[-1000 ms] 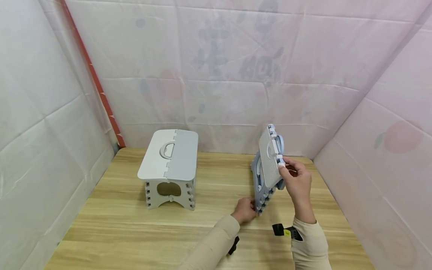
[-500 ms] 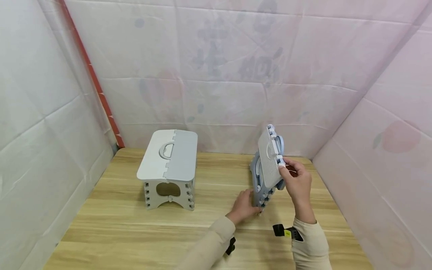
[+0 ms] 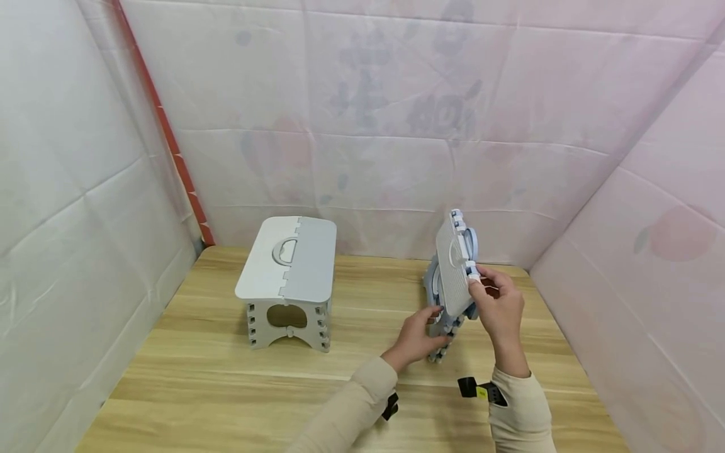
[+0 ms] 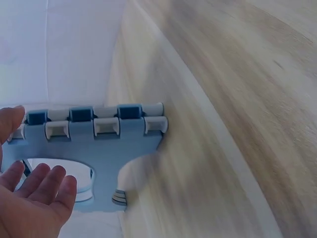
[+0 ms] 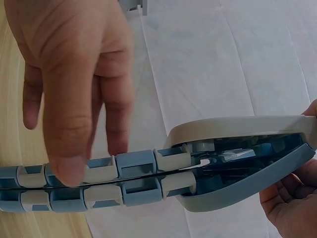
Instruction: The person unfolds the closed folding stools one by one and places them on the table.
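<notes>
A blue and white folding stool (image 3: 453,277), partly folded, stands tilted at the right of the table. My right hand (image 3: 500,308) pinches the edge of its seat; in the right wrist view that hand (image 5: 292,198) shows at the right border, thumb and fingers on opposite sides. My left hand (image 3: 416,340) is at the lower leg panel, fingers spread and fairly straight. The left wrist view has its fingers (image 4: 47,186) before the oval opening of the blue panel (image 4: 106,153). In the right wrist view, the left thumb lies over the hinge row; whether it presses I cannot tell.
A second stool (image 3: 286,283), white and grey, stands unfolded on the wooden table (image 3: 226,396), left of the hands. Pale patterned sheets (image 3: 385,170) enclose the table behind and at both sides. A black strap with a small device (image 3: 481,389) is on the right wrist.
My left hand has risen from the foot of the leg panel, and its fingers have spread along the panel. My right hand and the seat have stayed almost still.
</notes>
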Demonstrator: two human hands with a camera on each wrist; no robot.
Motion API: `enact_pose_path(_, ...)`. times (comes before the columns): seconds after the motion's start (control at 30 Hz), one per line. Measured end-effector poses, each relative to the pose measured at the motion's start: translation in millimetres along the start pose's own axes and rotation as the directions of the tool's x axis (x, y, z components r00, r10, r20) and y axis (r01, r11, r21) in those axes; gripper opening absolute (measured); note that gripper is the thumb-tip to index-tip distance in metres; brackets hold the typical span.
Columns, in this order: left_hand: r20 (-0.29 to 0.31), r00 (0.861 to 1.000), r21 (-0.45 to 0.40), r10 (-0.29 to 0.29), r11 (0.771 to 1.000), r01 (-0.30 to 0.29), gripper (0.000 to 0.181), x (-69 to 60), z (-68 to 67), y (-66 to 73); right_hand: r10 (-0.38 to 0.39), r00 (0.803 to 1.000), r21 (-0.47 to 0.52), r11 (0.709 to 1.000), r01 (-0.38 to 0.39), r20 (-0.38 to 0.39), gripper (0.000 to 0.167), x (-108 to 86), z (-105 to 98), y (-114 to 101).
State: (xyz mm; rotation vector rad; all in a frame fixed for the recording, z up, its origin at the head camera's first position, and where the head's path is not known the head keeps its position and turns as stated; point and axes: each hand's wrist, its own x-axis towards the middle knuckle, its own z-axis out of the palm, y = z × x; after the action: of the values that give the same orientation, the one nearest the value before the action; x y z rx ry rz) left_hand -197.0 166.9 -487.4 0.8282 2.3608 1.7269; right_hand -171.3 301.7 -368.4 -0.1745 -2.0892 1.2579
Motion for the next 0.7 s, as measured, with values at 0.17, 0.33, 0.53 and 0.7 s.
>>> enact_pose_path(0.17,-0.035,0.999,0.0,-0.032,0.999,0.032,0.056,4.1,6.4,3.8,0.007,1.0,0.001,1.0,-0.007,-0.004,0.026,-0.5,-1.3,1.0)
enact_pose_path(0.33,-0.067,0.997,0.062,-0.023,0.998,0.028,0.048,5.5,9.3,2.5,0.014,1.0,0.011,1.0,-0.014,-0.001,0.026,-1.3,-1.5,0.6)
enact_pose_path(0.53,-0.058,0.998,0.078,-0.028,0.996,0.032,0.04,7.7,5.8,0.1,0.008,1.0,0.024,1.0,-0.008,0.009,0.026,-2.1,0.5,-1.3)
enact_pose_path(0.7,-0.042,0.997,0.077,-0.058,0.995,0.061,0.038,9.4,3.6,2.6,0.002,1.0,0.025,1.0,-0.002,-0.005,0.026,-1.6,0.6,-1.4)
